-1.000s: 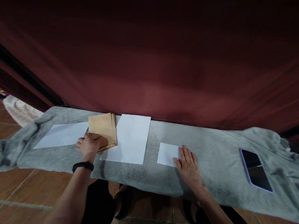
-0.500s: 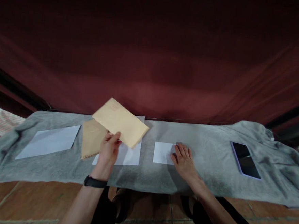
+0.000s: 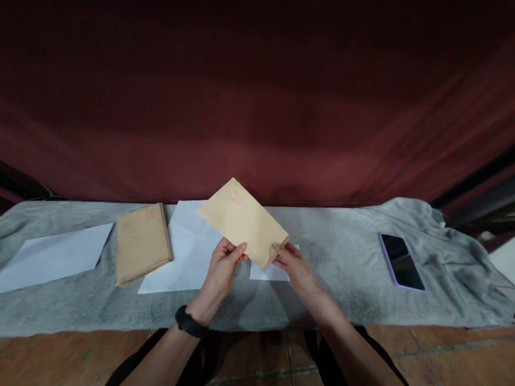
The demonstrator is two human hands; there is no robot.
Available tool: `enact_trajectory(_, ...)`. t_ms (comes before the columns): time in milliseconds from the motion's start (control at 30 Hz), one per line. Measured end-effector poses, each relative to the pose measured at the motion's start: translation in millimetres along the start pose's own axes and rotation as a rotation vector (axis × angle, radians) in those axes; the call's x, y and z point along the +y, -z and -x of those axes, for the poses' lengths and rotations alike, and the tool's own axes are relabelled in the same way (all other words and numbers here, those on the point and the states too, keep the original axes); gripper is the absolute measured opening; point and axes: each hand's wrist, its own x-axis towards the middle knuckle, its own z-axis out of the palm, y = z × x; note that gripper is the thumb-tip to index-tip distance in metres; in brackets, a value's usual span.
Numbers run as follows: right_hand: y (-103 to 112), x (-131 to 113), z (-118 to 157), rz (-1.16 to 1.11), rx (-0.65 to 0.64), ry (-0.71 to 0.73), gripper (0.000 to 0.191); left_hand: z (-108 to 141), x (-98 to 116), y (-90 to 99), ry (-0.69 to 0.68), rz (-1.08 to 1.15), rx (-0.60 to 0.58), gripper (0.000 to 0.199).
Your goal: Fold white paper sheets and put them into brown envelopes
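A tan paper envelope with small red print is held up at a tilt above the cloth. My left hand is closed on its lower edge, thumb on the front. At the envelope's right end, my right hand grips the corner, its fingers partly hidden. Beneath and behind the envelope lies a small white paper, partly covered from view. To the left, a stack of tan envelopes rests partly against a large white sheet.
Grey cloth covers the long narrow surface. A smartphone with a purple edge lies at the right, and another white sheet at the far left. A dark red curtain-like backdrop rises behind. Below is a tiled floor.
My left hand has carried the envelope to the right. My right hand has left the small white paper and taken hold of the envelope's right end. The view has shifted slightly.
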Motion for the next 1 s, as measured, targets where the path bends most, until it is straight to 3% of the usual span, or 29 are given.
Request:
enact_trajectory(200,10,-12,3,0.059,-0.081,0.004,0.041,-3,-5,3.3,0.174,0.135,0.026,0.041)
enact_trajectory(333,14,-20,4,0.105,-0.066,0.012,0.037,-1,-8,4.6,0.291,0.187,0.014,0.038)
enact_trajectory(467,17,-22,0,0.186,-0.089,0.054,0.033,4,-8,2.2,0.322,0.149,-0.085,0.039)
enact_trajectory(567,22,-22,-7,0.302,-0.045,0.219,0.023,6,-11,3.4,0.362,0.048,-0.17,0.042)
enact_trajectory(667,30,-23,-12,0.337,0.052,0.353,0.02,8,-14,6.8,0.395,-0.198,-0.331,0.035)
enact_trajectory(733,34,-25,-13,0.336,0.066,0.362,0.02,11,-14,8.1,0.24,-0.456,-0.415,0.037)
enact_trajectory(867,40,-32,-10,0.339,0.015,0.311,0.022,21,-2,5.2,-0.555,-1.032,-0.427,0.035)
enact_trajectory(933,42,-36,-5,0.339,-0.034,0.232,0.022,23,6,2.4,-0.807,-1.29,-0.445,0.068)
enact_trajectory(1000,43,-41,0,0.349,-0.106,0.143,0.024,23,11,0.4,-0.886,-1.478,-0.474,0.096)
